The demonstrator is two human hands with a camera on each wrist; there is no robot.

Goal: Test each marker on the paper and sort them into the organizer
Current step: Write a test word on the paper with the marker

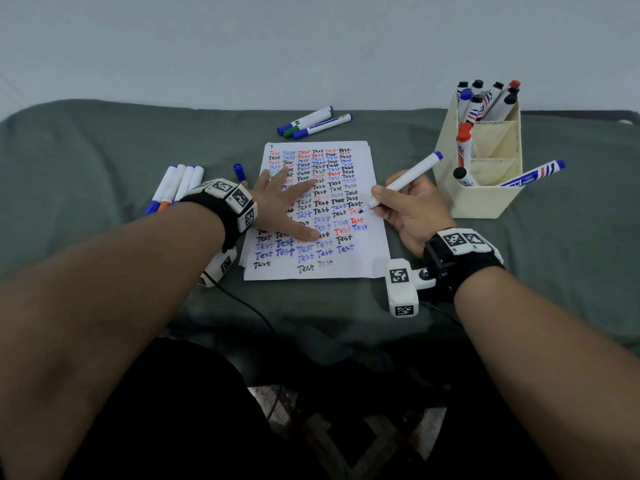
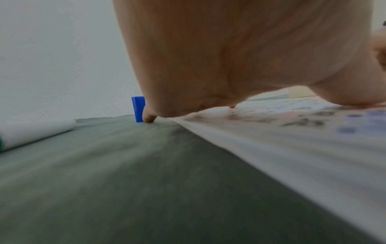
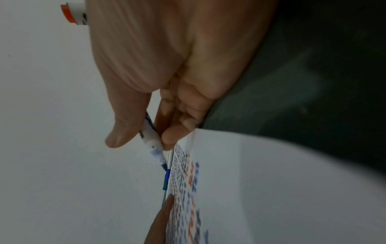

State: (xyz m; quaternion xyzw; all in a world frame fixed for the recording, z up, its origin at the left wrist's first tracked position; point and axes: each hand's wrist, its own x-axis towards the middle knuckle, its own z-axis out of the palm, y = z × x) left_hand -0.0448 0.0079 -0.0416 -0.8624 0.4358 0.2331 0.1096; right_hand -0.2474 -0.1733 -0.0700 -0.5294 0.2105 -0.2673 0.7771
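Marker (image 1: 405, 181): uncapped, blue-tipped, gripped by the right hand (image 1: 410, 209); tip on the paper (image 1: 363, 268) at its right edge
Right fingers (image 3: 117, 137): curled round the marker barrel
Left hand (image 1: 280, 206): flat on the paper — fingers spread wide, holding nothing
Blue cap (image 1: 239, 172): just left of the paper, by the left hand
Organizer (image 1: 485, 199): right of the paper; several markers stand in it
Loose markers: a group far (image 1: 313, 123); another left (image 1: 176, 185) — all on the green-covered table (image 1: 104, 140)
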